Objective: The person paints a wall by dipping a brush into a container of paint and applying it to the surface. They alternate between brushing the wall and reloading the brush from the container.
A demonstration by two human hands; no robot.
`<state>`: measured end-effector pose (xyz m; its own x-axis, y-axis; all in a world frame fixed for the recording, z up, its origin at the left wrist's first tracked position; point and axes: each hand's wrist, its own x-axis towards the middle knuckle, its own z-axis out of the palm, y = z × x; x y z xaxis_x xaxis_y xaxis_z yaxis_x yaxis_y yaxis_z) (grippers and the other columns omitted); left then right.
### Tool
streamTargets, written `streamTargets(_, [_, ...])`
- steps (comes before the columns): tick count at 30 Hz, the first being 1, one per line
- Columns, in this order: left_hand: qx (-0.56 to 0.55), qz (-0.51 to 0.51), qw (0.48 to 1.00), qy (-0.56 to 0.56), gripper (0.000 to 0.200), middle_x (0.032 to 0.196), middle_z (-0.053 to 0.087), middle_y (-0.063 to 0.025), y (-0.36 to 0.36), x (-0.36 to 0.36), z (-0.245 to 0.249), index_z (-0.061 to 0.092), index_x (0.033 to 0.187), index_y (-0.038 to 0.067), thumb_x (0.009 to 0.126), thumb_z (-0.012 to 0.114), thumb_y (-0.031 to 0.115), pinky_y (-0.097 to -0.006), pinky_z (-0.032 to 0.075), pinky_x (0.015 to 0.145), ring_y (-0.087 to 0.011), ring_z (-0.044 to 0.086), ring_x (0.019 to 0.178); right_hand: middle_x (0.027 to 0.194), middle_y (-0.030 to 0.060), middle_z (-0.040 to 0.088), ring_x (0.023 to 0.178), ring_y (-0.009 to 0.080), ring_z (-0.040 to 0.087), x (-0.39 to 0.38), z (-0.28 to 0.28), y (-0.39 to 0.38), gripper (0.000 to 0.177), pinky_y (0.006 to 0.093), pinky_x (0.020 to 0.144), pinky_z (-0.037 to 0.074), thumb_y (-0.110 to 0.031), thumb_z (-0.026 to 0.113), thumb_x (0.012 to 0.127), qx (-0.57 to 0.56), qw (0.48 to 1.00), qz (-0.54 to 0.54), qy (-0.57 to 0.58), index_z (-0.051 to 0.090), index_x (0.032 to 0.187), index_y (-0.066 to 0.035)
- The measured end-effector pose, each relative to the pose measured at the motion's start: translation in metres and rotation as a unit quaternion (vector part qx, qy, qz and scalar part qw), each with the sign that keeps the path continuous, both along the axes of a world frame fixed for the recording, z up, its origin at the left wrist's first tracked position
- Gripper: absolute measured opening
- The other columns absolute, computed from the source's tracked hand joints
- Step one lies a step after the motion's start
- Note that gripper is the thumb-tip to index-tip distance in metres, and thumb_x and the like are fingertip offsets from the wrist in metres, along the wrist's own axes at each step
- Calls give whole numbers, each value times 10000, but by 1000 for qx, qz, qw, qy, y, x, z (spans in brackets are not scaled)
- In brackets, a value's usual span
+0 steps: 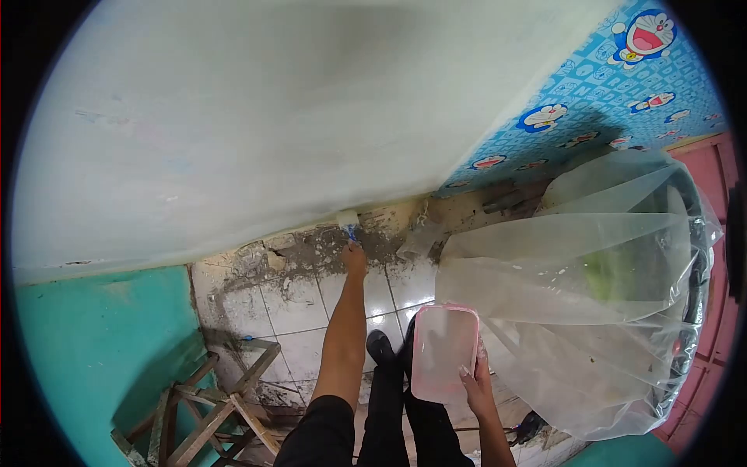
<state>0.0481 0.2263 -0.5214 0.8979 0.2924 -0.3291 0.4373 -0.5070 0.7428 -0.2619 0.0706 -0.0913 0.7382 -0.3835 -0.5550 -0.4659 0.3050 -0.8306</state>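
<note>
My left hand [354, 258] is stretched out low, with the fingers closed round the blue handle of a paintbrush [348, 221]. The brush's broad pale head is right at the bottom edge of the white wall [233, 132]. Nearer my body, my right hand [478, 380] grips the right side of a translucent plastic container [447, 354] with a pink rim. The container is tilted so that its pale inside faces me, and it covers part of my right leg.
A wooden stand [206, 412] leans by the green wall [93, 335] at left. Clear plastic sheeting [545, 265] drapes over bulky things at right. Blue cartoon wallpaper [576, 101] covers the upper right wall. Dirt and rubble line the tiled floor [296, 303] along the wall.
</note>
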Motion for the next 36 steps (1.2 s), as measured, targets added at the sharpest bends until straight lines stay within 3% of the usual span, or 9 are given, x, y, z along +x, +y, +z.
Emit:
streamTargets(4, [-111, 2, 993, -26, 449, 655, 590, -135, -11, 20, 118, 594, 760, -26, 986, 422, 322, -376, 428, 517, -253, 560, 555, 1477, 149, 271, 1364, 221, 282, 6, 15, 0, 736, 346, 1119, 227, 17, 531, 867, 12, 999, 0, -32, 138, 1489, -5])
streamTargets(7, [-134, 36, 989, -42, 443, 623, 561, -91, -18, 20, 193, 581, 745, -11, 987, 430, 328, -341, 405, 476, -192, 518, 506, 1497, 145, 260, 1386, 233, 245, 11, 27, 2, 709, 348, 1130, 180, -140, 536, 893, 0, 999, 5, -43, 171, 1486, -6])
streamTargets(13, [-320, 94, 935, -122, 356, 597, 452, 13, -19, -8, 407, 561, 813, 33, 1007, 440, 305, -231, 307, 446, -56, 394, 502, 1503, 151, 248, 1396, 236, 235, 17, 54, -1, 703, 347, 1134, 174, -99, 516, 887, -25, 997, 21, -66, 162, 1486, 3])
streamTargets(15, [-357, 105, 912, -171, 320, 601, 432, 31, -22, -18, 476, 555, 847, 43, 1014, 438, 289, -205, 271, 446, -36, 363, 505, 1511, 148, 234, 1397, 229, 232, 17, 60, -5, 729, 348, 1137, 185, 5, 524, 863, -4, 998, 17, -64, 151, 1490, -2])
streamTargets(19, [-310, 90, 909, -263, 303, 633, 450, 16, -21, -25, 537, 541, 873, 41, 1024, 417, 272, -196, 257, 464, -37, 369, 532, 1515, 146, 223, 1397, 226, 230, 20, 65, -7, 749, 350, 1138, 194, 48, 533, 852, -1, 997, 15, -81, 147, 1492, -9])
streamTargets(22, [-289, 73, 890, -345, 286, 660, 451, 8, -22, -22, 506, 530, 902, 43, 1028, 404, 267, -194, 268, 479, -41, 383, 560, 1519, 145, 215, 1397, 226, 227, 20, 61, -9, 756, 350, 1137, 197, 37, 541, 853, -17, 997, 25, -71, 142, 1494, -11])
streamTargets(26, [-260, 49, 930, -254, 289, 693, 462, 11, -29, -3, 421, 492, 871, 72, 1030, 389, 289, -208, 313, 498, -55, 404, 577, 1512, 147, 223, 1395, 230, 231, 17, 53, -8, 755, 356, 1136, 196, 30, 544, 853, -20, 998, 15, -65, 143, 1491, -7])
streamTargets(31, [-218, 17, 965, -146, 317, 693, 455, -28, -41, -2, 246, 466, 875, 41, 1034, 360, 293, -277, 356, 533, -119, 423, 571, 1487, 151, 252, 1385, 234, 245, 9, 42, -8, 745, 359, 1132, 200, 16, 552, 851, -22, 998, 1, -57, 160, 1484, -3])
streamTargets(36, [-85, -10, 994, -75, 345, 687, 507, -51, -50, -20, 87, 504, 840, 32, 1015, 401, 311, -313, 399, 537, -154, 493, 578, 1484, 155, 262, 1385, 237, 243, -3, 30, -12, 707, 357, 1130, 193, -52, 547, 874, -26, 999, -10, -40, 183, 1478, 2])
